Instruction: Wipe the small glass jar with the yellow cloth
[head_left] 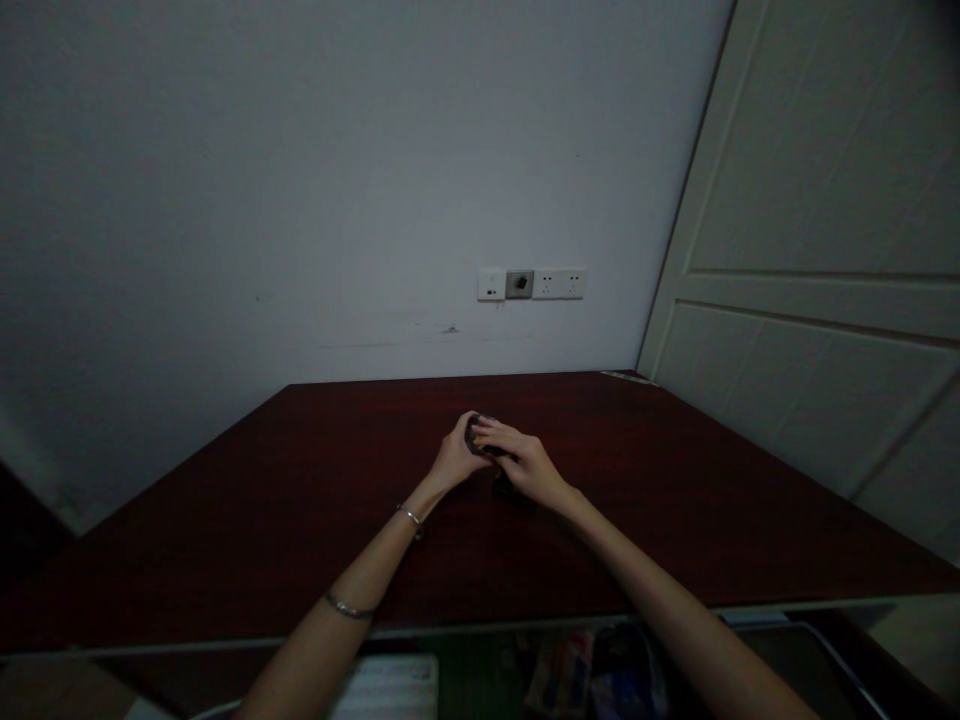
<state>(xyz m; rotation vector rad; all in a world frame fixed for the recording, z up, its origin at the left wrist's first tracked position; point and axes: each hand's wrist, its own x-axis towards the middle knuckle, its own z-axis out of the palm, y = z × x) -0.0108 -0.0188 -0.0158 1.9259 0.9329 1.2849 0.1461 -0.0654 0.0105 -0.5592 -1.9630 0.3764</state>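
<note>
Over the middle of the dark red tabletop (315, 500), both my hands meet around a small dark object (472, 434) with yellowish patches. Its kind cannot be made out, since fingers cover most of it. My left hand (454, 455) is curled around its left side. From the right, my right hand (532, 464) lies over the top with its fingers bent onto it. A black piece or shadow (502, 484) shows beneath my right hand; I cannot tell whether it belongs to the same object.
A pale wall with a row of sockets (559, 284) stands behind the table. To the right is a white panelled door (825, 300). Below the table's front edge are a white flat item (390, 685), some colourful packages (570, 675) and a dark tray-like thing (795, 665).
</note>
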